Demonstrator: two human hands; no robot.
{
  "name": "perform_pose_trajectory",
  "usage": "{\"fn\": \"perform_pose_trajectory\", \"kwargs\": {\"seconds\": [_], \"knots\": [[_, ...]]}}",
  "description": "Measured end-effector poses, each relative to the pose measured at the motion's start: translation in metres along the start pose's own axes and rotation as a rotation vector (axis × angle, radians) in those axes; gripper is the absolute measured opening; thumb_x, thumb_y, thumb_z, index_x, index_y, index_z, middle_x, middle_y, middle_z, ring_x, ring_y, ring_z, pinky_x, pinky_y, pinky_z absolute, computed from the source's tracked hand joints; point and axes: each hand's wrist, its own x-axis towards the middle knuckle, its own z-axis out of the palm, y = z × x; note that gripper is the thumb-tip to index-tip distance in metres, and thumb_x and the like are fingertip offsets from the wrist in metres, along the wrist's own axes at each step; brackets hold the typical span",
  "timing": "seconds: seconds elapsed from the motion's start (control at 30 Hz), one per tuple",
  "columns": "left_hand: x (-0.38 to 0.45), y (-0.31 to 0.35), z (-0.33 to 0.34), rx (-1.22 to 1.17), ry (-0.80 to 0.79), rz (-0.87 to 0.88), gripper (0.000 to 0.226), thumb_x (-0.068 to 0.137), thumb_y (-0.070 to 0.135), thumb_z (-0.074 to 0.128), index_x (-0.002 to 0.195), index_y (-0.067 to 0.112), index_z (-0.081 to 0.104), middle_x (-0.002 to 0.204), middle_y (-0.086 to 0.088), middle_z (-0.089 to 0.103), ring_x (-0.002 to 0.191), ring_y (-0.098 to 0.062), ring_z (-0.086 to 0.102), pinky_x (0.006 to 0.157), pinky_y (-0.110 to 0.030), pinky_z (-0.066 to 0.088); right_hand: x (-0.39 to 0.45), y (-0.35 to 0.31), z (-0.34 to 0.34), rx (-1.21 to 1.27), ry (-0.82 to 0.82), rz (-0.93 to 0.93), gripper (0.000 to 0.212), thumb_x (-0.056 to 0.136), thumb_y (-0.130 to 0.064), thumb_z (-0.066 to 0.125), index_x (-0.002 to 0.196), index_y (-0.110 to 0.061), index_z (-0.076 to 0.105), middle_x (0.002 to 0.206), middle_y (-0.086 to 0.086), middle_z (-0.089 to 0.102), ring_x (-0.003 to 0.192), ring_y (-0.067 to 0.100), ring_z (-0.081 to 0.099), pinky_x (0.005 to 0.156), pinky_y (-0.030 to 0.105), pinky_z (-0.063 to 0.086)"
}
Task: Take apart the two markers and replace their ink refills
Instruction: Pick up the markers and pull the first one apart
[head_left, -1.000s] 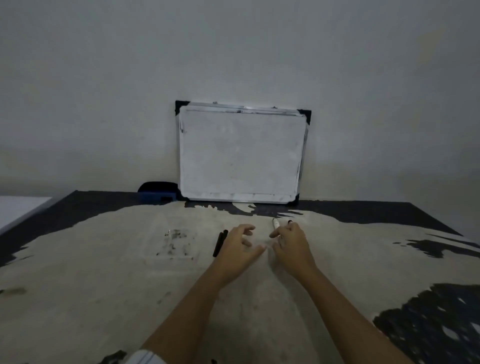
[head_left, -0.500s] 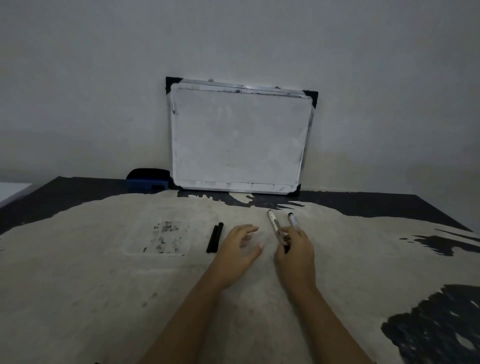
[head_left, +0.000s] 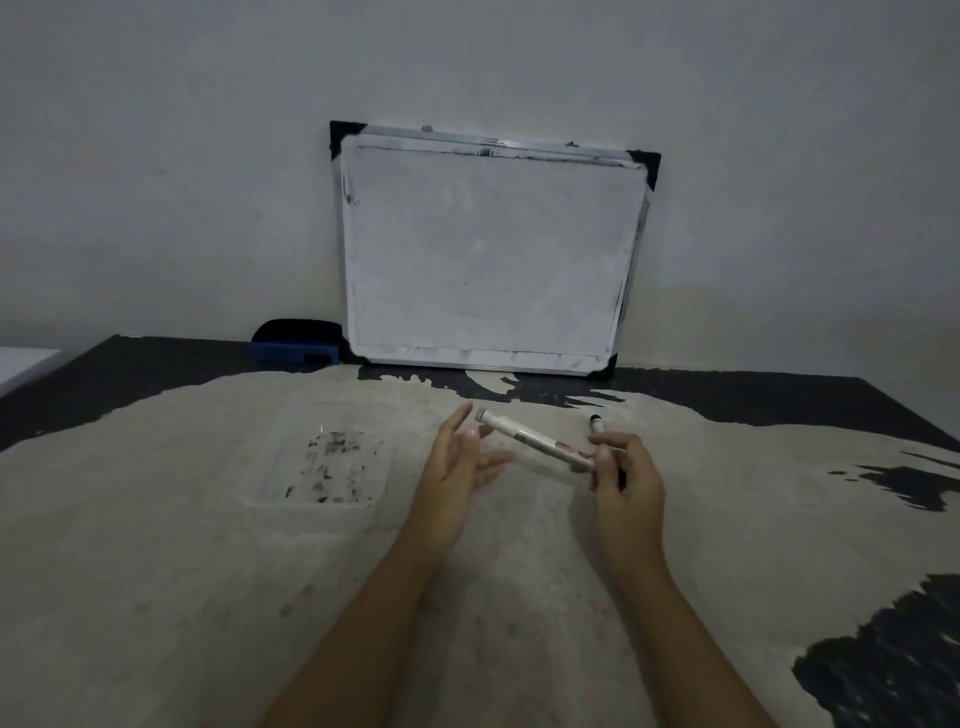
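Note:
My right hand (head_left: 626, 478) grips a white marker (head_left: 524, 439) by its near end and holds it above the table, its far end pointing up-left. My left hand (head_left: 457, 457) is open with fingers spread, its fingertips right beside the marker's far end; I cannot tell whether they touch it. A second marker (head_left: 597, 423) with a dark tip lies on the table just behind my right hand, mostly hidden by it. The black pieces seen earlier to the left are hidden behind my left hand.
A clear plastic tray (head_left: 319, 470) with dark smudges sits on the worn table (head_left: 156, 571) left of my hands. A whiteboard (head_left: 488, 254) leans on the wall at the back, with a blue eraser (head_left: 297, 343) beside it.
My right hand has picked one marker off the table and lifted it, tilted toward my left hand. My left hand has risen and opened beside its far end. The camera has moved closer.

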Motion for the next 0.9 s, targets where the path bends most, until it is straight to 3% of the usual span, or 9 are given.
{"fn": "perform_pose_trajectory", "kwargs": {"seconds": [0.1, 0.2, 0.27, 0.33, 0.43, 0.5, 0.63, 0.77, 0.9], "knots": [[0.003, 0.0, -0.002, -0.022, -0.005, 0.02, 0.032, 0.097, 0.025, 0.032, 0.124, 0.021, 0.048, 0.096, -0.002, 0.066, 0.078, -0.017, 0.069, 0.074, -0.027, 0.059, -0.002, 0.0, 0.001, 0.007, -0.063, -0.011, 0.025, 0.095, -0.005, 0.041, 0.084, -0.018, 0.059, 0.084, 0.011, 0.057, 0.051, 0.004, 0.044, 0.046, 0.01, 0.036], [0.004, -0.001, -0.002, 0.025, 0.011, 0.03, 0.025, 0.097, 0.024, 0.033, 0.097, 0.011, 0.055, 0.076, -0.007, 0.068, 0.053, -0.014, 0.063, 0.05, -0.026, 0.055, -0.003, 0.001, 0.001, -0.013, -0.079, -0.03, 0.026, 0.095, -0.007, 0.044, 0.078, -0.018, 0.059, 0.061, 0.006, 0.052, 0.05, 0.012, 0.042, 0.045, 0.016, 0.035], [0.004, -0.001, -0.002, 0.053, 0.031, 0.03, 0.028, 0.097, 0.024, 0.034, 0.088, 0.006, 0.053, 0.065, -0.003, 0.064, 0.046, -0.013, 0.057, 0.042, -0.024, 0.048, -0.003, 0.005, 0.0, -0.133, -0.114, -0.112, 0.022, 0.093, -0.017, 0.049, 0.075, -0.018, 0.061, 0.052, -0.003, 0.05, 0.044, 0.006, 0.041, 0.043, 0.019, 0.034], [0.004, -0.001, -0.003, 0.057, 0.051, 0.033, 0.03, 0.097, 0.025, 0.035, 0.091, 0.001, 0.053, 0.061, -0.002, 0.06, 0.044, -0.012, 0.054, 0.041, -0.025, 0.044, -0.003, 0.007, -0.002, -0.31, -0.17, -0.239, 0.021, 0.09, -0.031, 0.053, 0.075, -0.022, 0.065, 0.049, -0.008, 0.051, 0.044, 0.006, 0.046, 0.046, 0.017, 0.036], [0.004, -0.002, -0.006, 0.069, 0.067, 0.056, 0.029, 0.097, 0.023, 0.034, 0.105, 0.003, 0.054, 0.061, -0.002, 0.056, 0.043, -0.01, 0.051, 0.039, -0.022, 0.042, -0.003, 0.003, -0.004, -0.433, -0.227, -0.363, 0.015, 0.089, -0.032, 0.057, 0.083, -0.025, 0.069, 0.054, -0.024, 0.05, 0.065, -0.01, 0.051, 0.071, 0.02, 0.037], [0.004, -0.002, -0.005, 0.091, 0.066, 0.077, 0.027, 0.097, 0.021, 0.034, 0.108, 0.006, 0.054, 0.062, -0.003, 0.055, 0.043, -0.009, 0.05, 0.039, -0.021, 0.042, -0.002, 0.003, -0.003, -0.48, -0.229, -0.39, 0.015, 0.09, -0.029, 0.055, 0.083, -0.024, 0.068, 0.06, -0.024, 0.05, 0.065, -0.009, 0.048, 0.079, 0.027, 0.035], [0.003, -0.002, 0.0, 0.212, 0.121, 0.126, 0.023, 0.096, 0.02, 0.037, 0.099, 0.007, 0.055, 0.061, -0.001, 0.052, 0.043, -0.008, 0.046, 0.04, -0.022, 0.04, 0.0, 0.009, -0.001, -0.508, -0.172, -0.397, 0.015, 0.091, -0.024, 0.05, 0.08, -0.022, 0.06, 0.073, -0.014, 0.056, 0.068, 0.005, 0.048, 0.074, 0.026, 0.031], [0.003, -0.007, 0.003, 0.389, 0.194, 0.254, 0.021, 0.095, 0.025, 0.038, 0.088, 0.012, 0.053, 0.056, -0.005, 0.044, 0.045, -0.018, 0.038, 0.041, -0.038, 0.036, 0.001, 0.009, -0.001, -0.491, -0.133, -0.408, 0.021, 0.091, -0.031, 0.044, 0.083, -0.02, 0.061, 0.077, -0.015, 0.052, 0.072, 0.007, 0.044, 0.074, 0.013, 0.026], [0.002, -0.007, 0.004, 0.401, 0.183, 0.274, 0.029, 0.092, 0.039, 0.031, 0.081, 0.016, 0.046, 0.054, 0.001, 0.036, 0.045, -0.016, 0.032, 0.042, -0.035, 0.032, 0.002, 0.01, 0.001, -0.475, -0.119, -0.445, 0.032, 0.09, -0.036, 0.035, 0.085, -0.018, 0.061, 0.077, -0.014, 0.049, 0.073, 0.007, 0.042, 0.072, 0.022, 0.028]]}}
